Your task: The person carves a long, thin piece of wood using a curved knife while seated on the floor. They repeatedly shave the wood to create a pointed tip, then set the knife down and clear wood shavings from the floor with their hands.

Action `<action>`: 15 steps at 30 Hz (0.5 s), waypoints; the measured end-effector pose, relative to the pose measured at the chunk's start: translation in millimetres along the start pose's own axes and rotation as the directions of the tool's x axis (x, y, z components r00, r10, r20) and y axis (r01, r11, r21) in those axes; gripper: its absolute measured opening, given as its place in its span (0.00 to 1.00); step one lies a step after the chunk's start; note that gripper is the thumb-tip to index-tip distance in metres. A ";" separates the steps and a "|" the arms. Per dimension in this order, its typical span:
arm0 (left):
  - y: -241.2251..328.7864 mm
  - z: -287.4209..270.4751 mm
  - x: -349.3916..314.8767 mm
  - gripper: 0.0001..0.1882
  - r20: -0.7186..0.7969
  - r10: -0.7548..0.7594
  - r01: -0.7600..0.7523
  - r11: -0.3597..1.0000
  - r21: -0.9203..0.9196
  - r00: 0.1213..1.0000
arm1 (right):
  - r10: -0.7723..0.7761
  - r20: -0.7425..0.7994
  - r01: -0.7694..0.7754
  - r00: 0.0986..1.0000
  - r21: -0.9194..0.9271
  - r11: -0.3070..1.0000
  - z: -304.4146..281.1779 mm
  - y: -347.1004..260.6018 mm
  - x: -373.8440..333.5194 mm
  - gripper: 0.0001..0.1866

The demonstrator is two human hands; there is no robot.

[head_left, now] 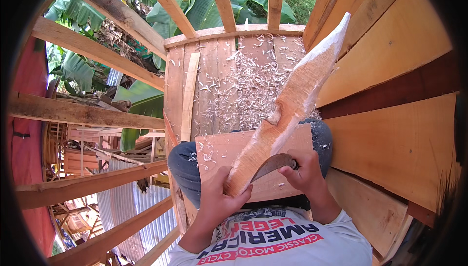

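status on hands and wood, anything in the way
Left hand gripping near end of carved wood. Right hand holding curved knife, blade at wood's right edge. Far end pointed. Shavings on lap board, none blocking blade.

Plank floor [175,85], upper centre of the frame, its boards running toward the upper edge. Pale curled wood shavings [251,88] lie scattered across it, densest toward the middle; a narrow wooden batten [190,95] lies lengthwise at left. Lower centre: rectangular wooden lap board [231,142], bearing shavings near its left edge.
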State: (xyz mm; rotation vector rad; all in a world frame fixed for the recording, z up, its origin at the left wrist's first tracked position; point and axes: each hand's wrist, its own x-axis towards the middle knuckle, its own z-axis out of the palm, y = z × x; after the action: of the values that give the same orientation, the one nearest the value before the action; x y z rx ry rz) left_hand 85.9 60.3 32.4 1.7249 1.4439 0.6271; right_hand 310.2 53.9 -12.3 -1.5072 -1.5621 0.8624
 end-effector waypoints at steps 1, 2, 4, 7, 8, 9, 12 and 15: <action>-1.6 -0.5 -0.9 0.23 -0.018 0.019 -0.018 0.999 0.042 1.000 | 0.006 -0.013 -0.006 1.000 -0.014 1.000 -1.2 -2.5 0.1 0.32; -3.7 -1.2 -1.8 0.23 -0.036 0.038 -0.035 0.996 0.083 0.999 | 0.011 -0.025 -0.012 1.000 -0.028 1.000 -1.8 -4.6 -0.1 0.33; -10.2 -1.0 -4.1 0.23 -0.062 0.067 -0.062 0.996 0.068 0.996 | 0.014 -0.029 -0.017 0.999 -0.090 0.996 -2.3 -4.7 -0.1 0.35; -8.3 -6.6 -8.6 0.22 -0.073 0.069 -0.066 0.997 0.050 0.995 | -0.007 -0.037 0.000 0.999 -0.209 0.978 -3.0 -2.6 1.8 0.35; -6.2 -8.7 -10.3 0.22 -0.072 0.064 -0.061 0.997 0.044 0.995 | -0.027 -0.055 0.014 0.998 -0.233 0.972 -1.3 -1.2 3.1 0.34; -5.4 -10.4 -12.4 0.22 -0.071 0.050 -0.047 0.998 0.046 0.996 | -0.051 -0.072 0.031 0.996 -0.254 0.967 0.7 -1.0 4.8 0.34; -6.4 -13.1 -17.5 0.22 -0.071 0.031 -0.028 0.998 0.047 0.997 | -0.019 -0.083 -0.009 0.996 -0.326 0.945 0.6 -3.3 6.4 0.35; -10.5 -13.3 -19.8 0.22 -0.066 0.040 -0.037 0.999 0.035 0.997 | -0.047 -0.098 0.005 0.994 -0.391 0.920 -0.6 -3.4 10.1 0.36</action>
State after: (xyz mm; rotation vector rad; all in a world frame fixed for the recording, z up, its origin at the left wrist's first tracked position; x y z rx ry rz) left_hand 64.8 45.0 33.6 1.7765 1.4778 0.6908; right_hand 309.3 63.7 -8.2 -1.7730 -1.7417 0.4595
